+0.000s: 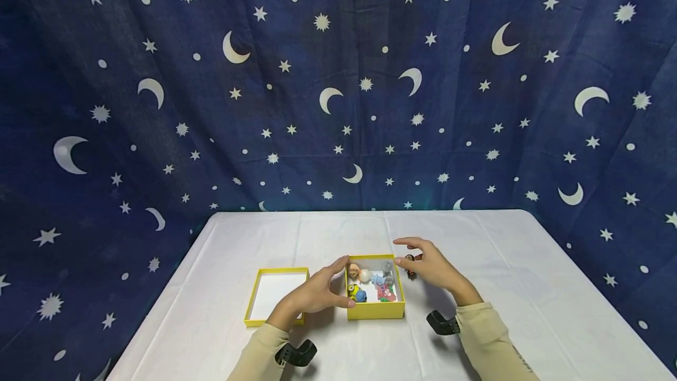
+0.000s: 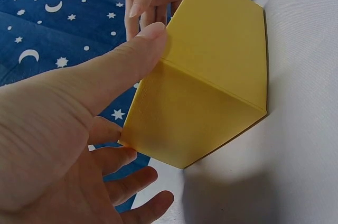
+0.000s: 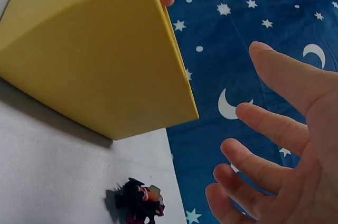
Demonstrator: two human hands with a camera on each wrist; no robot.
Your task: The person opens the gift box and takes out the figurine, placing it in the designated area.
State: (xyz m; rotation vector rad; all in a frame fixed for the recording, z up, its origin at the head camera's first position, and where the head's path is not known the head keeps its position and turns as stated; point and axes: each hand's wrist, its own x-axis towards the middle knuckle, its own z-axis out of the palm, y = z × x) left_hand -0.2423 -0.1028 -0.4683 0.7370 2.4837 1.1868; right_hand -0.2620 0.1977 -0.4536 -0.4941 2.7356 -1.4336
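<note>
A yellow open-topped box [image 1: 376,310] stands on the white table with several small toy figures inside, among them a yellow and blue Minion figure [image 1: 357,293] and a pink figure [image 1: 385,293]. My left hand [image 1: 315,291] holds it by the left side, thumb at the near corner and index finger at the far one, the other fingers spread below in the left wrist view. Just right of the box, my right hand [image 1: 435,266] hovers with fingers spread and nothing in them. A small dark figurine [image 3: 140,201] lies on the table below that hand, partly hidden by it in the head view.
The yellow-rimmed box lid [image 1: 257,290], white inside, lies left of the box, partly behind my left hand. White cloth covers the table [image 1: 476,251]. A dark blue curtain [image 1: 296,151] with moons and stars hangs behind it.
</note>
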